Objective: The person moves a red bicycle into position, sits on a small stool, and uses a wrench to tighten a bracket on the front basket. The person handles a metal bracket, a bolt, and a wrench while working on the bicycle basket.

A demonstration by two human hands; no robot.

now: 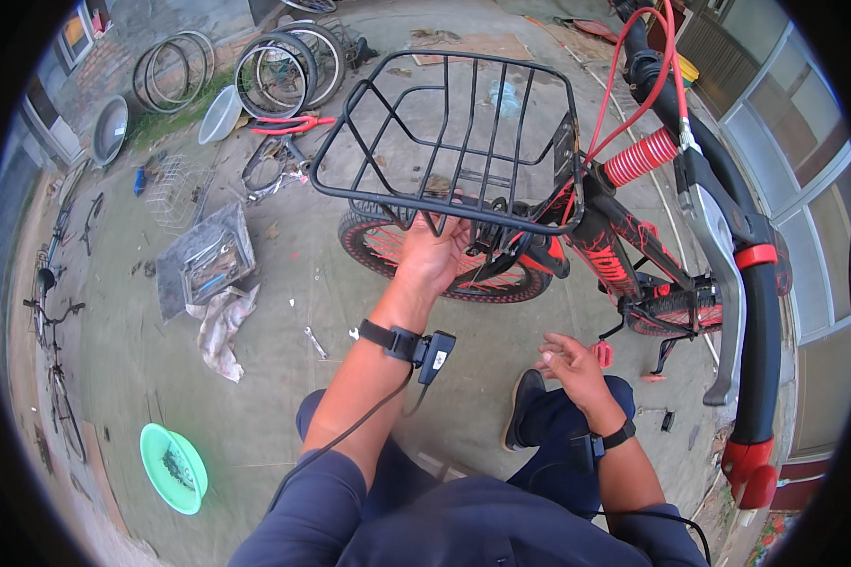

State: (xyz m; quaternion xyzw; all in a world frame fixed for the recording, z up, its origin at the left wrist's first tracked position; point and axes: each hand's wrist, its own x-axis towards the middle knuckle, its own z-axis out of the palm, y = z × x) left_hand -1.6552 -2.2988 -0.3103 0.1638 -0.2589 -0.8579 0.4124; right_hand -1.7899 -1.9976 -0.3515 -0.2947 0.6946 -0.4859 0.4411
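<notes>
the head-worn fisheye looks down on the nearby bicycle (pixel 603 253).

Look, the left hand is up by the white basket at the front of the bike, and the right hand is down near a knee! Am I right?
Almost! The basket is black, not white, as the head view shows. The left hand is by it at the bike's front, and the right hand is near a knee.

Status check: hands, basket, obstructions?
Left hand below black basket rim, grip partly hidden. Right hand open, looks empty. Rim partly blocks view of left fingers.
</notes>
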